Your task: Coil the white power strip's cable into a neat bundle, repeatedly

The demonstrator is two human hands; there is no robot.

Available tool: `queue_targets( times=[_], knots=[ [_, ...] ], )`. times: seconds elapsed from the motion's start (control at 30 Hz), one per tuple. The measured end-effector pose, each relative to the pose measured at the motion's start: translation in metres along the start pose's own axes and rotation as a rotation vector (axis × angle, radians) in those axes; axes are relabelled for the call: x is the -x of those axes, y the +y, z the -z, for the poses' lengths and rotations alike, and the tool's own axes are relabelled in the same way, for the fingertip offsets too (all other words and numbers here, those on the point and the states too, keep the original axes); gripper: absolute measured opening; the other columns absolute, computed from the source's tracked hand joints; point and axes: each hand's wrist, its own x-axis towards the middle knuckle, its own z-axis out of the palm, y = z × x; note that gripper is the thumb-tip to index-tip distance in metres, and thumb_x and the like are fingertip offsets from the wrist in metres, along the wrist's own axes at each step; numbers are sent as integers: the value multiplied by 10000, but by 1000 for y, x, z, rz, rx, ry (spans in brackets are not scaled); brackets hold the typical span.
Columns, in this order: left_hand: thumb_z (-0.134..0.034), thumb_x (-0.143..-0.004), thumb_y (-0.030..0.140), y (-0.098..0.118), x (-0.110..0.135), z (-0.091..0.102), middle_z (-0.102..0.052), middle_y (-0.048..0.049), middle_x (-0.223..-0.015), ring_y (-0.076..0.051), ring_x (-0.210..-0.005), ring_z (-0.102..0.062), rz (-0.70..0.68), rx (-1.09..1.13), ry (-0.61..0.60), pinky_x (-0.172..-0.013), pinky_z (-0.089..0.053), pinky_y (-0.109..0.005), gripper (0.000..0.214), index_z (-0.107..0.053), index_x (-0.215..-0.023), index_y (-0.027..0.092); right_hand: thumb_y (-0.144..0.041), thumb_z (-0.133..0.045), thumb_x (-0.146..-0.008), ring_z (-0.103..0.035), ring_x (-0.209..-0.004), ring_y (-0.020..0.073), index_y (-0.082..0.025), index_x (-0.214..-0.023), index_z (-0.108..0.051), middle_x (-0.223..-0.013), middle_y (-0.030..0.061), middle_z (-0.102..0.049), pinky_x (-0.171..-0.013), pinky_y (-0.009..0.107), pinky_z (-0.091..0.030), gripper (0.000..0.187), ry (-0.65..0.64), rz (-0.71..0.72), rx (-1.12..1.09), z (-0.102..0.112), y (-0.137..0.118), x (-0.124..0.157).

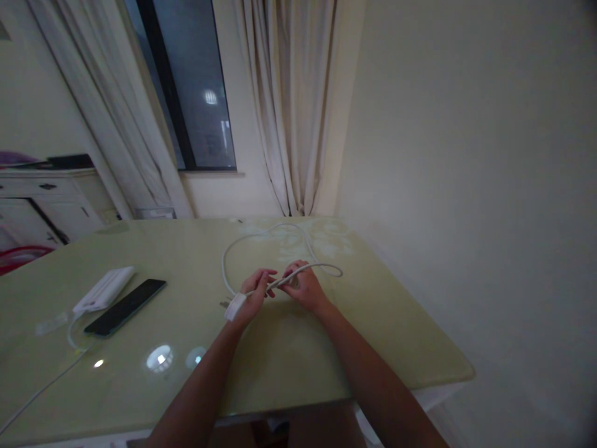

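A white charging cable [267, 233] lies in a wide loop on the table and runs up through both hands. My left hand [255, 292] is closed on part of it, thumb uppermost. Against that hand's wrist rests the white plug [236, 306], its metal prongs pointing left. My right hand [303, 287] pinches the cable just to the right, and a short bend of it sticks out past the knuckles. The two hands are close together, with cable strands crossing between them. What lies under the right fingers is partly hidden.
On the left of the pale green table [289, 373] lie a black phone [125, 308] and a white power bank [105, 289] with a cord [41, 391]. A wall [466, 186] borders the table's right side. Curtains [293, 112] and a window stand behind.
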Motion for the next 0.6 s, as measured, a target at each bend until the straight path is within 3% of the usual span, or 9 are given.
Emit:
queue_targets(
  times=[0.1,0.17,0.27,0.33,0.43,0.5,0.53,0.6],
  knots=[
    [-400,-991,460,-3,1,-3,-753,-45,-811,-150,-589,-659,-59,-100,60,-588,-508,-270,398,-662,-1128,193,-440,-742,-878,-568,-929,206,-188,-847,-689,-916,61,-648,-857,317,-436,259,-21,5,126,2,-1,-1],
    [-392,-974,321,-4,0,3,-764,-66,-940,-180,-789,-701,-203,-252,116,-762,-549,-322,354,-662,-1172,207,-438,-719,-899,-580,-927,207,-189,-838,-694,-911,66,-662,-842,305,-432,258,-47,3,188,4,-1,-2],
    [-446,-834,135,-3,-3,27,-714,-89,-1215,-240,-1113,-643,-451,-539,261,-1016,-467,-420,429,-705,-1163,227,-441,-670,-930,-619,-880,195,-198,-830,-712,-891,62,-698,-787,275,-427,265,-60,-110,262,15,0,-4],
    [-468,-758,87,-3,-4,51,-709,-87,-1215,-265,-1117,-628,-491,-640,464,-1055,-426,-457,446,-733,-1090,226,-456,-637,-939,-639,-807,185,-208,-835,-731,-851,55,-721,-730,261,-417,285,-39,-257,296,28,5,-5],
    [-468,-733,66,-6,-6,85,-718,-105,-1074,-273,-1040,-634,-383,-604,802,-1027,-442,-462,363,-726,-951,199,-467,-619,-916,-646,-751,183,-211,-831,-746,-808,51,-738,-663,255,-398,298,28,-428,273,50,21,-5],
    [-452,-765,82,-10,-10,98,-691,-108,-980,-259,-984,-638,-237,-487,958,-962,-483,-442,299,-695,-907,184,-446,-648,-866,-637,-688,173,-197,-862,-745,-757,40,-731,-620,244,-397,268,68,-530,111,58,36,-5],
    [-443,-797,109,-12,-12,101,-675,-98,-950,-240,-935,-643,-158,-385,990,-912,-508,-420,272,-674,-921,182,-417,-666,-834,-628,-647,166,-182,-904,-743,-729,33,-723,-599,239,-403,257,82,-591,-8,59,42,-5],
    [-426,-869,204,-16,-19,97,-652,-66,-904,-186,-790,-644,-19,-122,940,-786,-541,-355,233,-624,-991,186,-336,-671,-781,-617,-599,157,-146,-994,-737,-705,26,-712,-581,235,-426,293,112,-693,-222,55,51,-5]
  ],
)
